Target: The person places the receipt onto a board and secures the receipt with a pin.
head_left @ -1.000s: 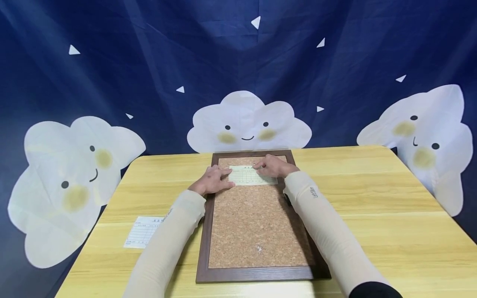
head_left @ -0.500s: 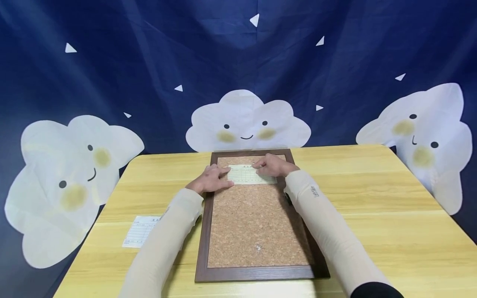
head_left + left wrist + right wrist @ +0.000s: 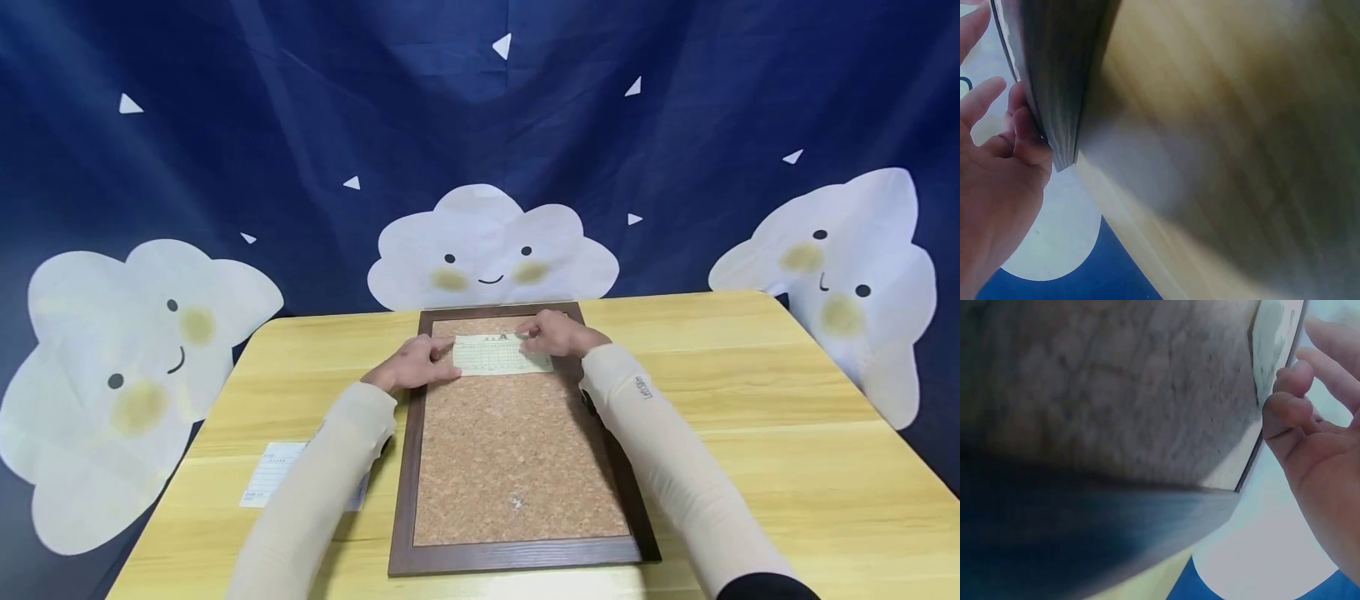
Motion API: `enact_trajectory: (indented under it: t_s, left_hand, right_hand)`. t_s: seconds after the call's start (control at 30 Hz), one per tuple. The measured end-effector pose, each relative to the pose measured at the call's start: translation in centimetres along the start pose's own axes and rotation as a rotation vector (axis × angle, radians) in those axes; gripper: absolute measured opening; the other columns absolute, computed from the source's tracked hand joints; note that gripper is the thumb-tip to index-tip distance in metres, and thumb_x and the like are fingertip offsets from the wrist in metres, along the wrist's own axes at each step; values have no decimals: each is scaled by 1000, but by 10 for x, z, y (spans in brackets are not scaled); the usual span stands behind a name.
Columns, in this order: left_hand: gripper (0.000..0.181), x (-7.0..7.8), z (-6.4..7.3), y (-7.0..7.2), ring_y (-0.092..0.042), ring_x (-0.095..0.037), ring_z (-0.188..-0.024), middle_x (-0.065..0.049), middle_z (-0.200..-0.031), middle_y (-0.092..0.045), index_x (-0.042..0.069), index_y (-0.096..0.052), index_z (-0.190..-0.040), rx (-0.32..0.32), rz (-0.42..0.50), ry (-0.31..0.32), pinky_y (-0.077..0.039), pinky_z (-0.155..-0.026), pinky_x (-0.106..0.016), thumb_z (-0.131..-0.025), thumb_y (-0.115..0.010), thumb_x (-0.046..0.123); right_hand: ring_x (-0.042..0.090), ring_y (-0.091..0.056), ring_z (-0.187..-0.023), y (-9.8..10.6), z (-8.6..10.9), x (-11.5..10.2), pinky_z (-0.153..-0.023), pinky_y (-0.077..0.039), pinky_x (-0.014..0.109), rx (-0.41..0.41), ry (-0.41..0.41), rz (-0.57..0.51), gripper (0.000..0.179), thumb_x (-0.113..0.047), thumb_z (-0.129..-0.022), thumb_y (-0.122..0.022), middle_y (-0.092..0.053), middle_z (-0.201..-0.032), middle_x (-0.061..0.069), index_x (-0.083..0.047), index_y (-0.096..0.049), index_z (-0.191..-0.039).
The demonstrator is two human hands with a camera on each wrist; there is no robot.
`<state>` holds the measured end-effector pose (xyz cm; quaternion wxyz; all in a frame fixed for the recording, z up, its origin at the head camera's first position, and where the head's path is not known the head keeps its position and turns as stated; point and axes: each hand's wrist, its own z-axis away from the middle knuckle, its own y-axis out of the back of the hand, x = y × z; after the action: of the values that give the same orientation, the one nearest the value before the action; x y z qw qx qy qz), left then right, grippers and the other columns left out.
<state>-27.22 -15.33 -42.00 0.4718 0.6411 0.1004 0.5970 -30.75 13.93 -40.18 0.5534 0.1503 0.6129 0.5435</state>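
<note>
A pale slip of paper [image 3: 491, 357] printed with a grid lies near the far end of a framed cork board [image 3: 517, 458]. At its left edge my left hand [image 3: 408, 364] rests, thumb and index finger spread and touching the paper's side. Over its upper right part my right hand [image 3: 561, 335] reaches, index finger stretched toward the top edge. A small dark mark shows just left of that fingertip; whether it is print or a pin, I cannot tell. Both wrist views show the other fingers bent beside the board's frame [image 3: 1054, 81].
A second printed slip [image 3: 272, 473] lies on the wooden table [image 3: 750, 433] to the left, partly hidden by my left sleeve. A small whitish spot [image 3: 517, 503] marks the near cork. Behind the table hangs a blue curtain [image 3: 420, 92] with white clouds.
My right fingers have shifted slightly right along the paper's top edge, uncovering the dark mark. My left hand has eased a little outward. The paper stays put on the board.
</note>
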Motion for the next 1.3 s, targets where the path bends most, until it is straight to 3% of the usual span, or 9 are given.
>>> enact_trajectory:
  t_s: [0.17, 0.3, 0.47, 0.67, 0.83, 1.07, 1.3]
  left_hand:
    - [72, 2, 0, 4, -31, -15, -62, -1, -71, -41, 3, -43, -151, 3, -34, 0, -36, -68, -32, -91, -75, 25]
    - [72, 8, 1, 7, -34, -17, -67, -4, -76, -41, 0, -44, -149, 17, -80, -29, -36, -73, -34, -90, -77, 23]
    - [73, 11, 5, 9, -43, -22, -85, -11, -96, -51, 0, -44, -149, 50, -124, -61, -40, -84, -39, -89, -79, 24]
    - [75, 14, 11, 11, -52, -33, -114, -20, -122, -52, 2, -41, -151, 57, -111, -72, -45, -95, -47, -90, -78, 27]
    - [78, 20, 17, 14, -51, -35, -120, -21, -132, -51, 3, -40, -152, 51, -110, -83, -43, -99, -50, -89, -78, 28]
    - [76, 23, 27, 16, -45, -35, -129, -20, -143, -47, 4, -41, -152, 56, -95, -74, -39, -105, -52, -89, -78, 24]
    - [78, 25, 41, 18, -39, -35, -138, -18, -150, -41, 6, -40, -153, 50, -95, -87, -35, -109, -53, -89, -79, 27]
  right_hand:
    - [29, -63, -113, 5, 3, -2, -99, -48, 43, 12, 30, 48, 43, -16, -96, -66, -66, -127, 18, -1, -61, -136]
    - [34, -60, -120, 8, 7, -3, -101, -47, 44, 2, 61, 62, 44, -13, -96, -65, -63, -130, 19, 0, -59, -137]
    - [37, -60, -118, 11, 14, -2, -99, -48, 46, 8, 126, 75, 43, -9, -94, -66, -64, -129, 20, 4, -60, -135]
    - [39, -59, -118, 17, 24, 1, -99, -48, 49, 7, 113, 38, 46, -12, -93, -67, -62, -131, 21, 4, -59, -136]
    - [38, -63, -112, 21, 31, 4, -94, -50, 49, 21, 154, 37, 41, -10, -94, -68, -61, -132, 22, 7, -62, -131]
    - [30, -62, -101, 21, 40, 3, -85, -52, 42, 15, 133, 59, 46, -13, -94, -68, -61, -122, 23, 4, -59, -136]
    - [27, -65, -99, 19, 49, -8, -85, -53, 40, 16, 184, 59, 44, -12, -94, -69, -61, -127, 22, 4, -61, -134]
